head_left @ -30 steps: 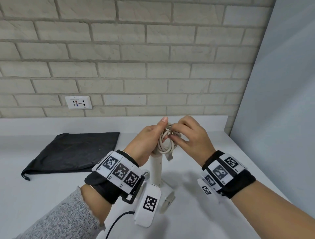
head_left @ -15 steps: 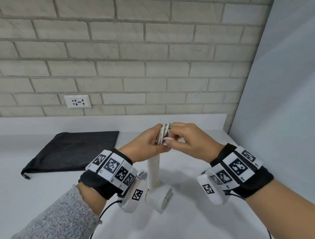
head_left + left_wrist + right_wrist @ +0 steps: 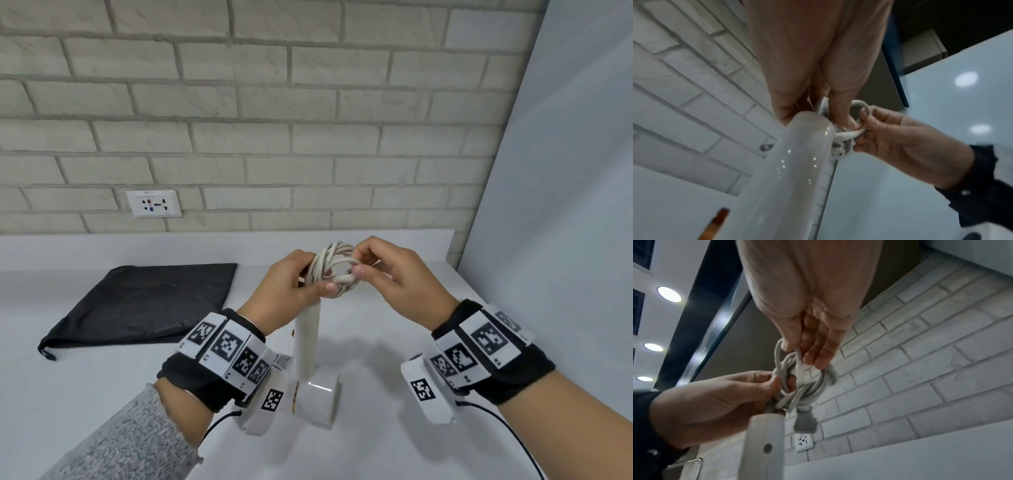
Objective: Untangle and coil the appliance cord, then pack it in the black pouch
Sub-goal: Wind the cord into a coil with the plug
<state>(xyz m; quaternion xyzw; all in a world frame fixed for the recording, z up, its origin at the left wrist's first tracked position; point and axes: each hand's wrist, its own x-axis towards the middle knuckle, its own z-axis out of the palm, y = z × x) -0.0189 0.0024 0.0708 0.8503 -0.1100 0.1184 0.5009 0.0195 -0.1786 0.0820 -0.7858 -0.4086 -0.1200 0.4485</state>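
Cord is held as a small round bundle between the two hands, raised above the counter near the back wall. The left hand is wrapped round the bundle's left side, thumb laid across the front turns; the right hand is pinched on a strand at the right side, its fingertips drawn together on that strand in the right wrist view. The hands are thus nearly met, with only the coil between them.

Below the bundle an appliance is seen as a white stem that runs down and toward the viewer to a blocky head; its long axis is close to upright, slightly tilted. It seems to be hung from the left hand's hold, though whether its head is rested on the counter cannot be told. A grey plug is hung loose under the coil.

The pouch is laid flat on the counter, well apart to the left. Its drawstring mouth seems to be at the near left corner, turned away from the hands, and it is judged shut. The left hand is the nearer one, but it is taken up with the bundle. The coiling is judged nearly done, with the loose end yet to be tucked. For packing, the load would be carried left across the body, and one hand would have to be freed so that the pouch is opened.
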